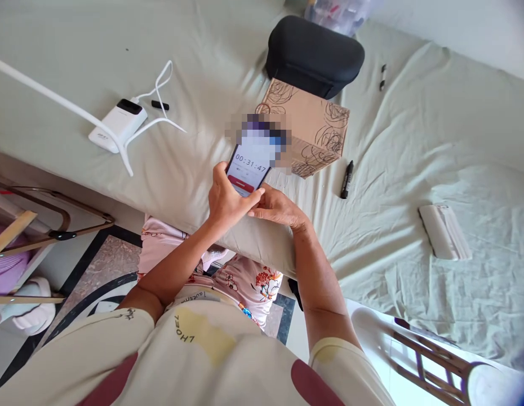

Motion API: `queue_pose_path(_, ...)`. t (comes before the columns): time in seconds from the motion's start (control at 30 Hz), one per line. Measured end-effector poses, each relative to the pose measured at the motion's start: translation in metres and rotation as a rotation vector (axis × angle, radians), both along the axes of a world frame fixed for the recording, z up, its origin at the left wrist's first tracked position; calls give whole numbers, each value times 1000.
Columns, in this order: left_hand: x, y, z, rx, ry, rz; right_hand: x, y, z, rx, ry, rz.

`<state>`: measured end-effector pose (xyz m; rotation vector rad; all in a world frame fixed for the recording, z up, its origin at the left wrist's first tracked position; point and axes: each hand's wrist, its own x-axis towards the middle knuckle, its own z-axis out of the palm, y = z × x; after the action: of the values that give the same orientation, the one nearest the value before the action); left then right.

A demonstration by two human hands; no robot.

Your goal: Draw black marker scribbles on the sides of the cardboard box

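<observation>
A smartphone (247, 163) showing a timer is held over the bed edge, tilted, its top part pixelated. My left hand (228, 197) wraps round its lower left side, thumb across the bottom. At the lower right corner, my right hand (281, 207) grips the phone with curled fingers, some of them hidden behind it. Just beyond the phone lies a cardboard box (306, 124) with black scribbled loops on its faces. A black marker (347, 180) rests on the sheet to the right of the box.
A black hard case (315, 53) stands behind the box. Left of it are a white power bank (118, 125) with cables and a small black cap-like piece (160, 105). A white packet (445, 232) and a small pen-like item (382, 78) lie at right. Wooden chair parts (431, 361) stand below.
</observation>
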<state>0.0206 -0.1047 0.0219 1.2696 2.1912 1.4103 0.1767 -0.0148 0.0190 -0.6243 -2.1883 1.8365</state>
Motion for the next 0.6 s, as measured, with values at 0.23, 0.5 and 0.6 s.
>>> queue_pose_path(0.23,24,11,-2,53,-16,-5,-7,-3,-7,132,51,-56)
queue_pose_path(0.5,14,8,-2,20,-26,20,-4,-4,-15,142,-1,-85)
queue_pose_path(0.6,-15,3,-1,-43,25,74,-1,-1,-12,63,64,-110)
